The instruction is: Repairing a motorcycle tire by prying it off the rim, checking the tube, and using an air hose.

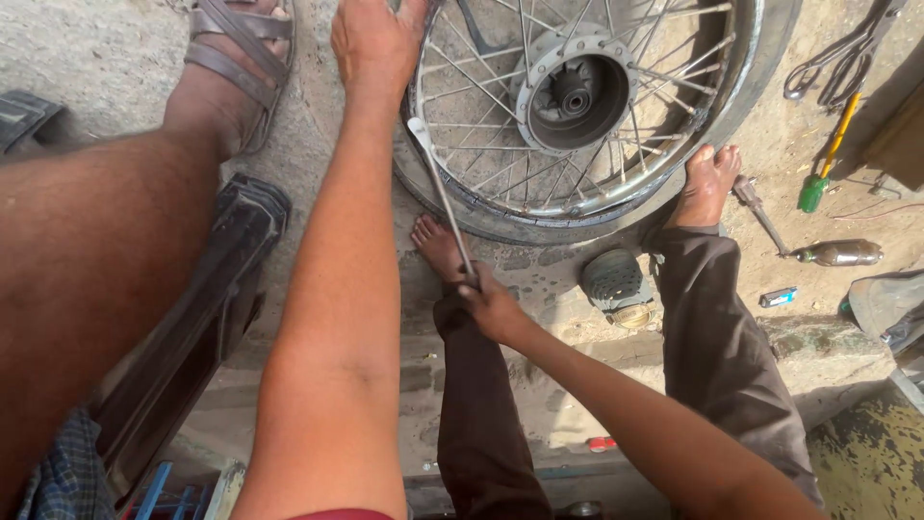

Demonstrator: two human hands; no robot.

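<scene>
A spoked motorcycle wheel [577, 96] with a black tyre [500, 223] lies flat on the sandy ground. My left hand [375, 43] rests on the tyre's left edge, its fingers cut off by the top of the frame. My right hand [491, 306] grips the lower end of a long metal tyre lever [443, 197]. The lever's flat tip sits at the rim on the left side. My bare feet, one at the left [438, 246] and one at the right [707, 183], press against the tyre's near edge.
Another person's bare leg and sandalled foot [231, 67] stand at the left, beside a long black part [192, 318]. Right of the wheel lie a green-handled screwdriver [818, 183], a metal tool [760, 214], a bottle [842, 252] and a small blue lighter [778, 297]. A sandal [616, 284] lies between my legs.
</scene>
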